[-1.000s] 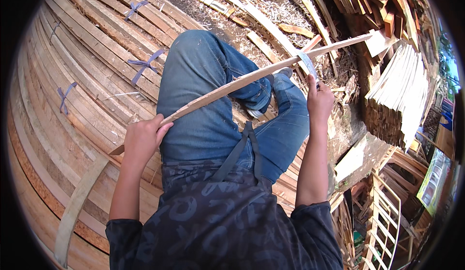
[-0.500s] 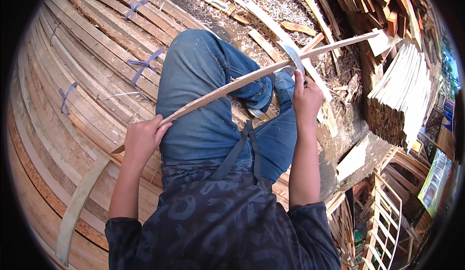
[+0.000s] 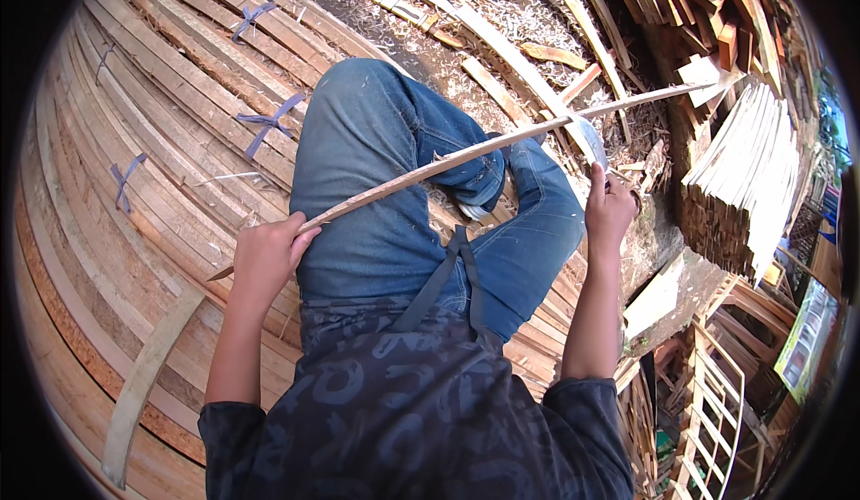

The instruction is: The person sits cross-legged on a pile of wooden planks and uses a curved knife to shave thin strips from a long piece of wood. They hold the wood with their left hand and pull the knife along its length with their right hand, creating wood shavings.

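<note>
A long, thin wooden strip (image 3: 448,161) runs slantwise over my bent right-angled legs, from my left hip up to the far right. My left hand (image 3: 269,258) is wrapped round its near end, with a short pointed tail sticking out behind the fist. In my right hand (image 3: 612,213) is a knife, its handle mostly hidden by the fingers. The broad grey blade (image 3: 589,142) points up and left, and its far end meets the strip beyond my right knee. Whether the edge bites into the wood cannot be seen.
Long wooden strips (image 3: 161,177), tied in bundles with purple ties (image 3: 267,124), lie beneath and left of me. Shavings (image 3: 528,16) and loose slats litter the far ground. A stack of pale boards (image 3: 739,177) stands at right, near a slatted wooden frame (image 3: 708,410).
My right hand and the knife have moved rightward along the strip and slightly nearer me. My right knee has swung outward. The strip's far end sits slightly lower; my left hand keeps its grip.
</note>
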Demonstrator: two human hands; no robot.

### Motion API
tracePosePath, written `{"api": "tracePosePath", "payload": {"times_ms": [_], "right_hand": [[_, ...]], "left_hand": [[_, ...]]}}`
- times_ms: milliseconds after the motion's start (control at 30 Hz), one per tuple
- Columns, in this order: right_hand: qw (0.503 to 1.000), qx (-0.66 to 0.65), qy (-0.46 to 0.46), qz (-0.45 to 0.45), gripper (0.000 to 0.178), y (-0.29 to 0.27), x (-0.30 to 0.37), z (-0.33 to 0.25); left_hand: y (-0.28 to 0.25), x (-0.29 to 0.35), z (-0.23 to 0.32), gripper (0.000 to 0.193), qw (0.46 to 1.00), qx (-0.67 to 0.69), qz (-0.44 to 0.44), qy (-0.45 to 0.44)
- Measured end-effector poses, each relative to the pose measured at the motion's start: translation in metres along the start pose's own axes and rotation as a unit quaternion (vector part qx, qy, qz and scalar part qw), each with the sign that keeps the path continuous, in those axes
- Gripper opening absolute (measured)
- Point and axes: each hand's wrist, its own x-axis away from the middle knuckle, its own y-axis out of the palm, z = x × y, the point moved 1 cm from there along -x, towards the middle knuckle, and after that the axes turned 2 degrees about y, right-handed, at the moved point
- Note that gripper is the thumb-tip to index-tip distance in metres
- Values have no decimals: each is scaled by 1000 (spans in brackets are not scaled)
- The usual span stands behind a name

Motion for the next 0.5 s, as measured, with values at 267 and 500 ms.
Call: {"api": "tracePosePath", "payload": {"times_ms": [267,500], "right_hand": [[994,31,-86,-57,53,8,22,-56],[992,122,0,-44,68,11,-32,-22]], "left_hand": [[3,-6,2,34,1000,-16,8,7],[2,-5,11,33,998,-59,29,4]]}}
